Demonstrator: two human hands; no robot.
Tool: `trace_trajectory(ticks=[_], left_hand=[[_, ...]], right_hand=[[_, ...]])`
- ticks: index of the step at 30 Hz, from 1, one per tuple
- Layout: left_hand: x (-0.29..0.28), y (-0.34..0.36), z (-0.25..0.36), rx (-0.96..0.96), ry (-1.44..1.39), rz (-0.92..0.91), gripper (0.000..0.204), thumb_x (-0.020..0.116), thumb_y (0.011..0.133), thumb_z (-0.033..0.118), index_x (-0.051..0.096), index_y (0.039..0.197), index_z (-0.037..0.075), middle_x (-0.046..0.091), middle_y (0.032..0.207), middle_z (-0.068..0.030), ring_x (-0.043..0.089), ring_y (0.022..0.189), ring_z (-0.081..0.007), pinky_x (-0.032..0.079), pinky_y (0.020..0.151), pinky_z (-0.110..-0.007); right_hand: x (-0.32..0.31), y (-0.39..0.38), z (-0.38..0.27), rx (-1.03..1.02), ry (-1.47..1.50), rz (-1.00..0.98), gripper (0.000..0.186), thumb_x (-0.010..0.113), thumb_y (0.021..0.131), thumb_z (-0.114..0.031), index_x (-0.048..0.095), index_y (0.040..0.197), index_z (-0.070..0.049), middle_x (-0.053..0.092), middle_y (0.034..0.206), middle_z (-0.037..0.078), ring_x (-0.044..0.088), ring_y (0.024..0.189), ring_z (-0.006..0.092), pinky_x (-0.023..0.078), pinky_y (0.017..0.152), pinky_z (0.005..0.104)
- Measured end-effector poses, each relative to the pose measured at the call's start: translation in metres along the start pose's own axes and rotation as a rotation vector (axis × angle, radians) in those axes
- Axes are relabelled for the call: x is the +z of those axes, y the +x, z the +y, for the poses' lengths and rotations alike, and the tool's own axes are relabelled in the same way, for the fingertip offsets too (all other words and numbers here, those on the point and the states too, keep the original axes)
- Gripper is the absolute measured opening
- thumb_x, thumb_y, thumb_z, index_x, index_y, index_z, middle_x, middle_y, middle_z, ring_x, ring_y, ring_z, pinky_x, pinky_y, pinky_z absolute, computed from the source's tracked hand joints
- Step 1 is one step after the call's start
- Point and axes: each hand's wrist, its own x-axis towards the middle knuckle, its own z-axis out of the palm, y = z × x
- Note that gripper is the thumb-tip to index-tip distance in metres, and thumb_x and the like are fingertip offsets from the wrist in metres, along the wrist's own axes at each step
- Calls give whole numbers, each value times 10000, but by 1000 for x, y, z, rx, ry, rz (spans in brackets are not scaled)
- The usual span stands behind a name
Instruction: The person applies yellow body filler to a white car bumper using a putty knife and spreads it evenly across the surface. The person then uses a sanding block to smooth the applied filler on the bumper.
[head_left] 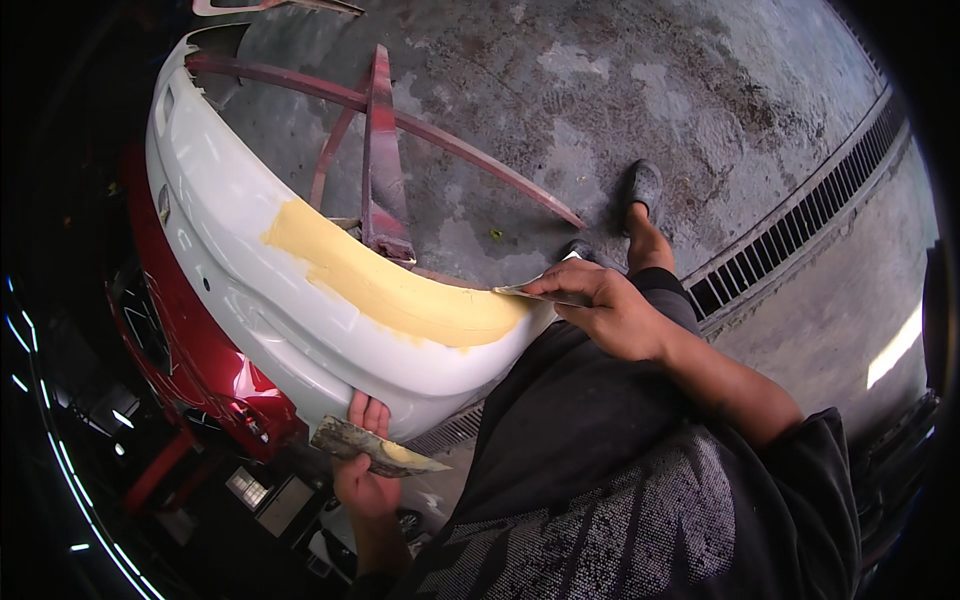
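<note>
One white bumper (300,330) with one yellow filler patch (400,290) arcs from 11 to 6 o'clock; right hand (600,310) pinches one spreader (530,290) at its end, left hand (365,470) clasps one smeared board (375,450).

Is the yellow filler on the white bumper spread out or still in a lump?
Spread out: the yellow filler lies as a broad flat band along the white bumper, with the right hand holding a thin spreader at its end.
</note>
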Motion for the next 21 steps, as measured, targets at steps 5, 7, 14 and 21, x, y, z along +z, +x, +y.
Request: trace_trajectory(ticks=[5,7,14,21], left_hand=[[-5,0,-3,11,-3,-1,1057,590,812,217,122,1677,-168,219,1764,-402,229,1663,-534,129,1380,-600],[-7,1,-3,11,-15,-34,1049,597,819,225,136,1674,-171,218,1765,-401,231,1662,-535,128,1380,-602],[-16,2,-5,-18,-4,-92,1147,639,847,312,29,1743,-63,172,1788,-381,180,1682,-510,85,1391,-569],[-14,1,-3,14,-42,-81,1036,610,845,231,134,1661,-196,198,1770,-403,212,1663,-549,133,1381,-603]], right_hand=[[9,0,0,-22,-24,0,395,662,981,36,737,1363,-31,693,1295,166,646,1290,348,502,1146,425],[9,0,-3,10,-9,-13,408,669,975,35,737,1370,-39,690,1299,167,646,1288,353,504,1146,428],[41,-30,-10,44,-78,92,474,698,990,25,711,1452,-78,658,1363,128,604,1355,314,465,1184,421],[44,-49,-19,30,-21,152,484,702,970,53,718,1438,-70,681,1350,134,634,1303,325,496,1148,419]])
